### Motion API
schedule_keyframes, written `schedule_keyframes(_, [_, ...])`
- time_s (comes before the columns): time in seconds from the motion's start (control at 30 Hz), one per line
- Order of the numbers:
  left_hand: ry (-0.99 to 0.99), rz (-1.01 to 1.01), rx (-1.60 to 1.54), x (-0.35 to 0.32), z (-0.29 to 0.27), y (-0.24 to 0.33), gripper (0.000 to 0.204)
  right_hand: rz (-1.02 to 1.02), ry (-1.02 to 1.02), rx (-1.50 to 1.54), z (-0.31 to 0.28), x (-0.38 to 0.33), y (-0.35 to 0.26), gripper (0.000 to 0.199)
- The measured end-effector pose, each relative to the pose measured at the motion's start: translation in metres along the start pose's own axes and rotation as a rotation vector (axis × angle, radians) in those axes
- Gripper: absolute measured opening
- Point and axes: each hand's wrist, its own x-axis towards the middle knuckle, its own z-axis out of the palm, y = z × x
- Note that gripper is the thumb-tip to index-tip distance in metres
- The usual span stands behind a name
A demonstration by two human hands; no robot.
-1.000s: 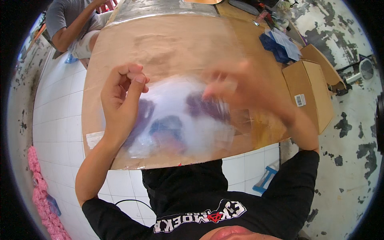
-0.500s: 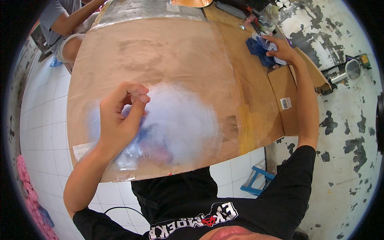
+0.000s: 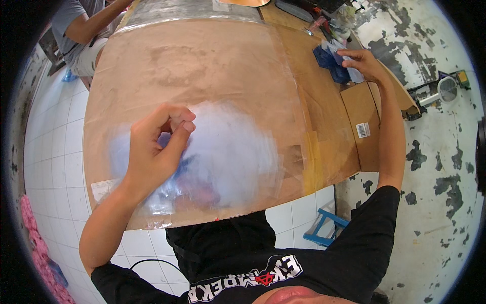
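Note:
My left hand (image 3: 159,149) hovers over the near left part of the brown covered table (image 3: 187,66), its thumb and fingertips pinched together. Whatever may be between those fingertips is too small or hidden to make out. Beneath it a cloudy white and blue paint-like patch (image 3: 233,152) spreads over the covering. My right hand (image 3: 365,65) is stretched out to the far right, fingers apart, over whitish translucent sheets or bags (image 3: 353,71). These stand in and beside a dark blue holder (image 3: 336,72); whether my fingertips touch them is hard to tell.
An open cardboard box (image 3: 358,119) stands at the table's right edge by the peeling wall. Tools and clutter (image 3: 329,25) lie at the far right. Another person (image 3: 83,30) sits at the far left. A blue stool (image 3: 326,228) is on the tiled floor.
My right hand has lifted slightly off the sheets and shifted a little right, its fingers spreading. More of the whitish sheets shows. My left hand keeps its pinch, almost unmoved.

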Motion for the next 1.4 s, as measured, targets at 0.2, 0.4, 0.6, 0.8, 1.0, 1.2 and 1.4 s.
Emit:
schedule_keyframes(0.2, [-0.007, 0.109, 0.019, 0.004, 0.004, -0.001, 0.006, -0.078, 0.811, -0.483, -0.001, -0.01, -0.033, 0.015])
schedule_keyframes(0.4, [-0.171, -0.203, -0.388, -0.007, 0.004, 0.021, 0.03, -0.655, 0.696, -0.431, 0.118, -0.035, -0.204, 0.015])
schedule_keyframes(0.6, [-0.128, -0.452, -0.621, -0.006, 0.016, 0.014, 0.041, -0.714, 0.481, -0.073, 0.199, -0.067, -0.277, 0.029])
schedule_keyframes(0.8, [-0.136, -0.477, -0.525, -0.007, 0.007, 0.009, 0.041, -0.725, 0.359, 0.196, 0.207, -0.053, -0.28, 0.027])
schedule_keyframes(1.0, [-0.138, -0.257, -0.376, -0.017, 0.013, 0.014, 0.04, -0.783, 0.486, 0.195, 0.209, -0.039, -0.278, 0.033])
schedule_keyframes(1.2, [-0.132, -0.242, -0.354, -0.013, 0.015, 0.01, 0.039, -0.837, 0.517, 0.169, 0.214, -0.034, -0.274, 0.039])
schedule_keyframes(1.4, [-0.116, -0.258, -0.36, -0.013, 0.017, 0.008, 0.038, -0.901, 0.539, 0.144, 0.216, -0.031, -0.267, 0.039])
